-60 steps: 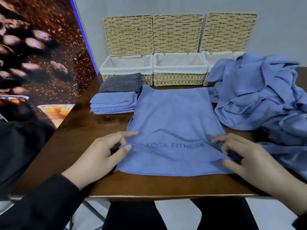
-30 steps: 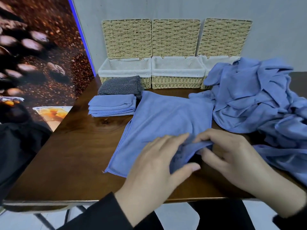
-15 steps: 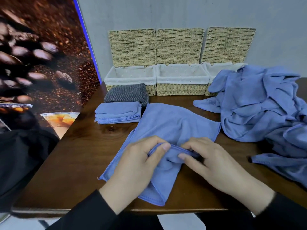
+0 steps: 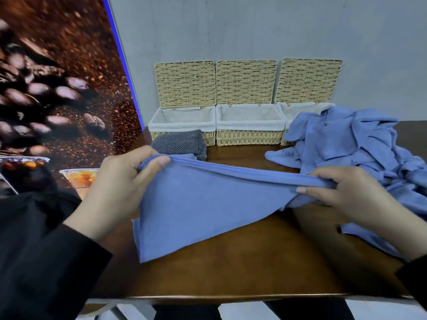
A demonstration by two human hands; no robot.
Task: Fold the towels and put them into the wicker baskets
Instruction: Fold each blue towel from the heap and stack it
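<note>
Left hand [image 4: 120, 190] and right hand [image 4: 346, 195] each pinch an end of the blue towel [image 4: 196, 204], stretching its top edge above the table [image 4: 254, 262]; far off stand baskets [image 4: 249, 128].

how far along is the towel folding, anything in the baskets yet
Early on. Done: a folded grey towel lies on the table in front of the left basket; none shows inside the baskets. In hand: the left hand and right hand each grip an end of a blue towel, lifted by its top edge. Left: the heap of unfolded blue towels, then loading all three baskets.
</note>
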